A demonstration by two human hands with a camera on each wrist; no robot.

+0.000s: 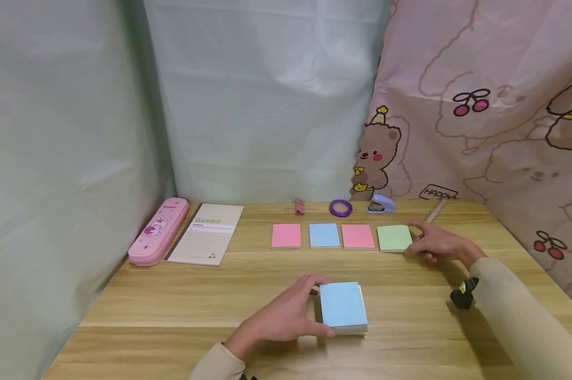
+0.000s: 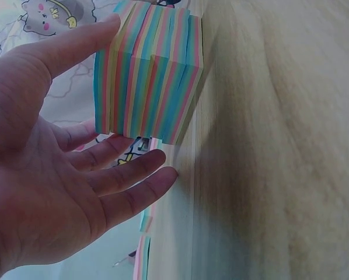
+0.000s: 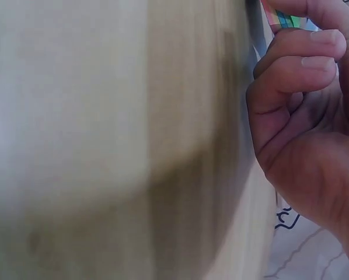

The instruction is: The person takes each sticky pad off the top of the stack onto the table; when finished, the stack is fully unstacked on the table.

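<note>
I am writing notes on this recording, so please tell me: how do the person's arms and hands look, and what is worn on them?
Both hands, the left hand and the right hand, are bare, without gloves or rings. Each arm wears a long beige sleeve reaching the wrist. A small black device with a yellow mark sits at the right wrist.

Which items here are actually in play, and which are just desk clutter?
In play: multicolour note stack by left hand; green note pile at right hand; pink, blue, pink piles.
Clutter: pencil case, Gambit notebook, binder clip, tape roll, stapler.
</note>
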